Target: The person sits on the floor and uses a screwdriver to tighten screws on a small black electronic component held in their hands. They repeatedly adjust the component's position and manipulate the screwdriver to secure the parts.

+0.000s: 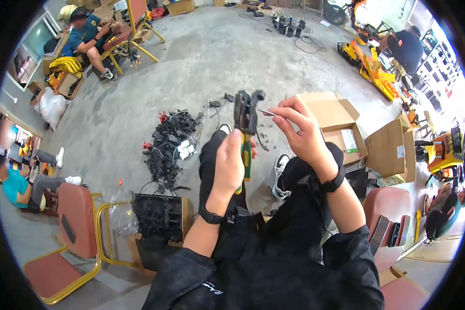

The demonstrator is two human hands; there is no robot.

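Much of the view is showing a grey concrete floor (pixel 201 67). At lower left, a red-padded chair (pixel 76 217) with a gold frame is standing. Beyond the right knee, a cardboard box (pixel 328 111) is lying with its flaps spread. Left of the legs, a heap of black cables (pixel 165 144) is covering a patch of floor. Between these, 2 hands are working above the knees. The left hand (pixel 229 163) is curling firmly around a tool (pixel 247 160) with green-and-yellow handles. Directly above that grip, a black part (pixel 247 111) is sitting at the tool's far end; whether the tool is clamping it, I cannot tell. The right hand (pixel 300 126) is pinching a slim metallic piece (pixel 266 112) between thumb and fingertips, its tip pointing toward the black part.
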